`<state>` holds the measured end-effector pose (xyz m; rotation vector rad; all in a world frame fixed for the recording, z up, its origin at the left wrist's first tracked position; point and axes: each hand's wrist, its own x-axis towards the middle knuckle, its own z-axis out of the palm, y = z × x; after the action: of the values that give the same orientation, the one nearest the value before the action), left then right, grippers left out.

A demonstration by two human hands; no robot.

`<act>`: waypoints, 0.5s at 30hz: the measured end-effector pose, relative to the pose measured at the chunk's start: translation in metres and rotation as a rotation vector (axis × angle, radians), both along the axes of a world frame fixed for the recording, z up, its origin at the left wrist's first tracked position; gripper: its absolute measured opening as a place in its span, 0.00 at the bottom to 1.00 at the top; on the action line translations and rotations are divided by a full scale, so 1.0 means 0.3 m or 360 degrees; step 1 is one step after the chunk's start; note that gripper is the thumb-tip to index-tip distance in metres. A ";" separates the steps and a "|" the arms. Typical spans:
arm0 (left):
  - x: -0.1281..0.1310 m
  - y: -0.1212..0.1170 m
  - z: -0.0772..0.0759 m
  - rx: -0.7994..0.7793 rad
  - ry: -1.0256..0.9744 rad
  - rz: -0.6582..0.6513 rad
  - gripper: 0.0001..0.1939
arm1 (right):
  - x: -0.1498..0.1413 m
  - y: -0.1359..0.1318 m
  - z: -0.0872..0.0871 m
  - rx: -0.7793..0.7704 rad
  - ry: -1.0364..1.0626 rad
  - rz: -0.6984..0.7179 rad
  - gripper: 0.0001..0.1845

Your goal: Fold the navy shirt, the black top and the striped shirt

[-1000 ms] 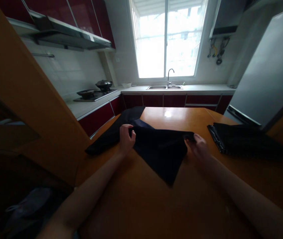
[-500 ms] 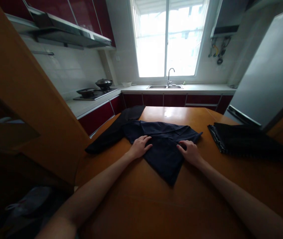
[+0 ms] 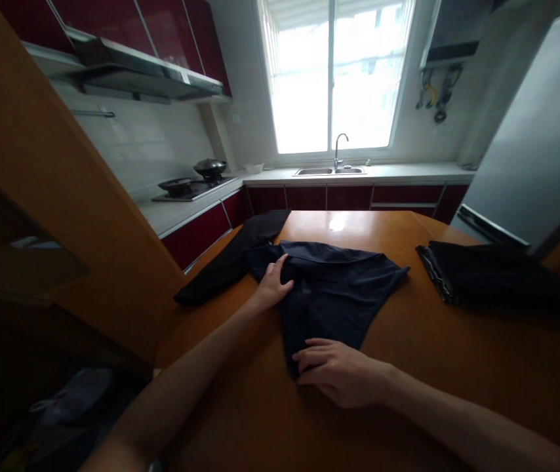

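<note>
**Dark navy, roughly triangular soft cloth (image 3: 334, 282) spread on the orange-brown, smooth wooden worktop (image 3: 432, 367)**

The left hand (image 3: 271, 286) rests on the left part of the navy cloth, its index finger stretched out and its thumb set apart, leaving a clear gap. The right hand (image 3: 341, 372) covers the cloth's near corner, fingers drawn close together at the tip; whether they pinch the fabric cannot be told.

The navy cloth's long axis runs from left to right along its creased far edge. One corner points right, while the body narrows into a tip pointing toward the person.

Left of the cloth, and close against it, a long black fabric strip (image 3: 240, 252) slants away. Well apart to its right lies a folded black fabric stack (image 3: 496, 275).

Beyond the cloth, a two-basin steel sink (image 3: 335, 171) and a pale shallow bowl (image 3: 254, 169) have contents too small to tell. Beyond it and left, a dark lidded wok (image 3: 210, 167) hides its inside.
</note>
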<state>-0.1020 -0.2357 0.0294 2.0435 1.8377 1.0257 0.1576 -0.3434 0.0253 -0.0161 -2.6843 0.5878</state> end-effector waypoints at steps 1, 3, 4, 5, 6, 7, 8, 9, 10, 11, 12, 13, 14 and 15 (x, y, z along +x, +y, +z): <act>-0.012 -0.008 0.007 -0.0019 0.0049 -0.0061 0.43 | 0.002 -0.003 0.005 -0.0030 0.0025 -0.0004 0.16; -0.038 -0.025 0.028 -0.0060 0.0176 -0.0109 0.45 | 0.013 0.008 0.013 -0.0075 0.0178 -0.0079 0.14; -0.048 -0.035 0.040 -0.0058 0.0269 -0.0058 0.43 | 0.020 0.020 0.015 -0.0084 0.0280 -0.0148 0.13; -0.052 -0.046 0.052 -0.0032 0.0382 0.0029 0.40 | 0.026 0.035 0.014 -0.0085 0.0385 -0.0234 0.13; -0.049 -0.058 0.062 0.0012 0.0500 0.0118 0.34 | 0.032 0.052 0.011 -0.0085 0.0479 -0.0328 0.13; -0.037 -0.070 0.068 0.0053 0.0597 0.0177 0.28 | 0.036 0.070 0.007 -0.0092 0.0558 -0.0414 0.12; -0.016 -0.081 0.071 0.0067 0.0658 0.0192 0.21 | 0.041 0.087 0.003 -0.0105 0.0614 -0.0485 0.12; 0.010 -0.092 0.071 0.0040 0.0691 0.0175 0.16 | 0.044 0.101 -0.001 -0.0124 0.0651 -0.0546 0.12; 0.041 -0.100 0.069 -0.0017 0.0711 0.0155 0.15 | 0.047 0.114 -0.004 -0.0143 0.0677 -0.0592 0.12; 0.071 -0.105 0.066 -0.0088 0.0735 0.0161 0.19 | 0.049 0.122 -0.007 -0.0158 0.0696 -0.0623 0.12; 0.096 -0.106 0.065 -0.0165 0.0774 0.0201 0.24 | 0.052 0.128 -0.008 -0.0168 0.0709 -0.0640 0.12; 0.113 -0.103 0.068 -0.0255 0.0822 0.0249 0.28 | 0.055 0.130 -0.009 -0.0172 0.0716 -0.0645 0.12; 0.120 -0.096 0.077 -0.0357 0.0864 0.0275 0.31 | 0.059 0.130 -0.009 -0.0173 0.0719 -0.0646 0.12; 0.115 -0.085 0.092 -0.0469 0.0885 0.0266 0.32 | 0.063 0.128 -0.010 -0.0174 0.0711 -0.0643 0.12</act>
<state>-0.0677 -0.2612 0.0568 2.1534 2.2805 0.1840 0.1766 -0.3050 0.0224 -0.3984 -2.1326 0.5320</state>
